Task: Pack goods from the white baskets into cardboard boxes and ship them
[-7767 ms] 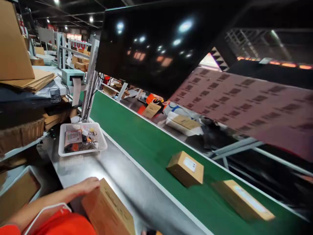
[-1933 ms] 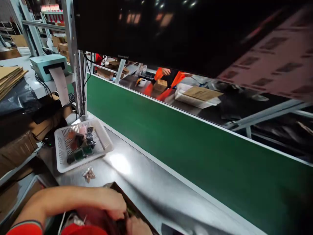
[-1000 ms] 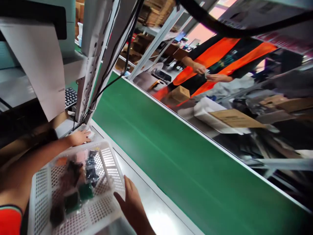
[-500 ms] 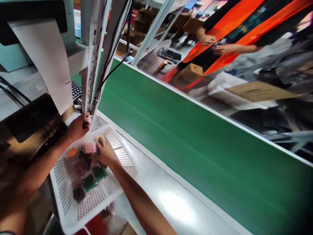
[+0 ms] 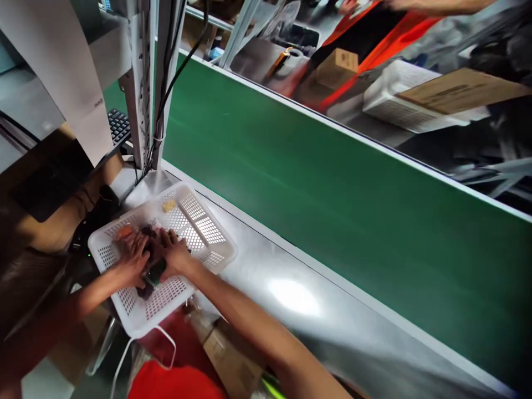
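Observation:
A white perforated plastic basket (image 5: 214, 238) sits on the metal ledge, tilted in my view. My left hand (image 5: 133, 265) reaches into its left part, fingers bent over a bunch of small plastic-wrapped packets (image 5: 155, 271). From the right, my right hand (image 5: 177, 256) curls its fingers around the same bunch, close beside the left. Dark, green and reddish packets show between the hands; their contents are too blurred to name. An orange packet (image 5: 124, 231) lies past my left fingers. Near the basket's far end rests a small yellow piece (image 5: 168, 205).
A green conveyor belt (image 5: 311, 177) runs beyond the ledge. A metal post (image 5: 143, 83) with cables rises behind the basket, near a keyboard (image 5: 119, 126) and hanging paper (image 5: 62, 72). Across the belt are a person's arm (image 5: 444, 5), a carton (image 5: 338, 66) and a white basket (image 5: 399, 88).
My left hand has come down from near the post into the basket. My right hand has drawn back from the yellow piece, and the packets are bunched closer together. The view has tilted down.

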`<state>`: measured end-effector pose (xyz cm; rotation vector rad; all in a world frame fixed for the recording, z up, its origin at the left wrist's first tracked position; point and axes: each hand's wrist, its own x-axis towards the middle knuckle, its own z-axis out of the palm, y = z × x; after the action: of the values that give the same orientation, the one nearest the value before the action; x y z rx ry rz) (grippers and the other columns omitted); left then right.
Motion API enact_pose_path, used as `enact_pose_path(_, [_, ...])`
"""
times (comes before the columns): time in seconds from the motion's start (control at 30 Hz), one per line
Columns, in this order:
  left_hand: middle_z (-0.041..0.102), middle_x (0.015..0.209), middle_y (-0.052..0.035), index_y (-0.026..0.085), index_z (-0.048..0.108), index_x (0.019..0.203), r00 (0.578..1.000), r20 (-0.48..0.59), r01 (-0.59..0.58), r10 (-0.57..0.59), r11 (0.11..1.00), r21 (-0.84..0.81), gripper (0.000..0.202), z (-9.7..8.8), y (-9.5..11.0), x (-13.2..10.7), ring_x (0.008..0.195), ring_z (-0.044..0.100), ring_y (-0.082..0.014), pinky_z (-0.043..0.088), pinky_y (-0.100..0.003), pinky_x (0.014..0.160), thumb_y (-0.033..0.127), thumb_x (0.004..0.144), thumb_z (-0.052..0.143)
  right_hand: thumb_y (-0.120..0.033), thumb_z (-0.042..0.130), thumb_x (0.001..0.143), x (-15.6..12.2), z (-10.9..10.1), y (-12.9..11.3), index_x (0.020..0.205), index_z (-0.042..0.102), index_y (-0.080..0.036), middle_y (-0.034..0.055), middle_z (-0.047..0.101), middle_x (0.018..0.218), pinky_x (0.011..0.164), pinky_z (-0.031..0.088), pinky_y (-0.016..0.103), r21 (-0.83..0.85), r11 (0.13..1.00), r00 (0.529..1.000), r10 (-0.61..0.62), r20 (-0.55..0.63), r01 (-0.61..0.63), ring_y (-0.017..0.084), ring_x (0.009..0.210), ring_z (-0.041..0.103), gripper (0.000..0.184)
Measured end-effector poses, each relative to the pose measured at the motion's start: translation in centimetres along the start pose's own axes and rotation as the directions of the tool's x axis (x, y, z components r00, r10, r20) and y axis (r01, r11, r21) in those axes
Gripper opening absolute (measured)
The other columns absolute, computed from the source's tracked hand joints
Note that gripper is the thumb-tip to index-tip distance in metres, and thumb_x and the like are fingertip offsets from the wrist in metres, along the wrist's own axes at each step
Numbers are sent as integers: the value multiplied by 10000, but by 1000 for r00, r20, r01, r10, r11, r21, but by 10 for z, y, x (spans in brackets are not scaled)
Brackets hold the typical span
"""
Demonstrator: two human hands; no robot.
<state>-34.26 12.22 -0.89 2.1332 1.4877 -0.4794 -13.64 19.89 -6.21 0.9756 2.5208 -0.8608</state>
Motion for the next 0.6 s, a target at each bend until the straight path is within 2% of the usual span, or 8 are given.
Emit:
enact_pose_path(0.07, [0,1826,-297,129,491,1623,994,91,51,-54,998,40,1228,6,2,-1,1660,-27,-594,251,-808,1263,493,569,1006,-520,1026,614,-5,8,-15,1751,254,-319,235,41,1841,1148,406,790,-54,999,999,5,-32,-7,603,1613,161,1389])
enact_pose_path(0.1, [-35,1822,-302,152,407,1682,990,110,78,-86,995,69,1325,9,3,-1,1658,-44,-597,276,-824,1237,511,559,1013,-463,1012,652,-7,10,-20,1738,295,-309,234,76,1839,1132,450,753,-58,998,999,13,-50,-16,589,1597,211,1311])
enact_pose_path(0.17, [-27,1821,-302,193,335,1725,986,116,107,-122,986,127,1331,14,6,0,1665,-24,-582,308,-824,1213,477,610,1004,-359,929,763,-10,9,-25,1701,378,-314,219,199,1816,1069,544,652,-26,999,996,38,-77,-40,536,1531,349,1089])
enact_pose_path(0.27, [63,1829,-287,228,347,1723,981,127,123,-144,979,162,1266,14,4,2,1665,88,-577,359,-778,1213,367,647,999,-212,708,922,-6,-1,-26,1617,515,-307,187,430,1692,962,605,492,37,997,991,76,-109,-73,422,1379,520,728])
enact_pose_path(0.37, [278,1788,-260,204,357,1716,988,53,138,-146,983,124,1086,9,-4,1,1624,283,-527,405,-660,1237,274,776,897,-135,594,960,-4,-16,-20,1466,672,-237,175,610,1500,917,593,403,69,993,986,104,-134,-96,353,1262,598,521])
enact_pose_path(0.47, [458,1680,-252,142,434,1665,984,-22,179,-177,981,82,868,4,-11,-3,1507,472,-459,473,-559,1191,245,876,781,-106,610,930,-16,-36,-7,1376,732,-195,160,688,1363,911,566,350,120,984,968,156,-198,-134,304,1171,652,472])
enact_pose_path(0.6, [626,1527,-199,153,712,1369,971,-25,238,-237,971,35,513,-4,-10,1,1431,552,-422,519,-502,1123,207,863,772,-154,679,903,-60,-68,16,1419,709,-220,119,698,1364,1016,538,326,200,971,915,198,-351,-134,258,1180,678,521])
